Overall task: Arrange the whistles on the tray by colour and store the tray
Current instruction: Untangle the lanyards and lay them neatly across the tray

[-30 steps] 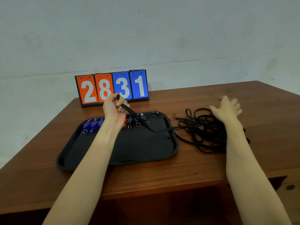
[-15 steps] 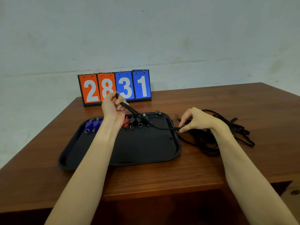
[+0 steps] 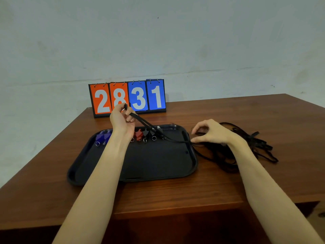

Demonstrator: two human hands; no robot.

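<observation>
A black tray (image 3: 149, 161) lies on the wooden table. Along its far edge sit two blue whistles (image 3: 102, 136), red whistles (image 3: 139, 134) and black whistles (image 3: 149, 133), each with a metal ring. My left hand (image 3: 122, 120) is raised above the tray's far side and grips the end of a black lanyard (image 3: 146, 123). That lanyard slopes down across the tray toward its right rim. My right hand (image 3: 211, 132) hovers just right of the tray, thumb and fingertips curled at the lanyard where it joins a tangled pile of black lanyards (image 3: 237, 147).
A flip scoreboard (image 3: 128, 97) reading 2831 stands at the back of the table (image 3: 175, 194) against a pale wall. The table's front edge runs below the tray; its right edge is beyond the lanyard pile.
My right hand came left from the far side of the lanyard pile to the tray's right rim and closed its fingertips at the lanyard. My left hand kept its grip and barely moved.
</observation>
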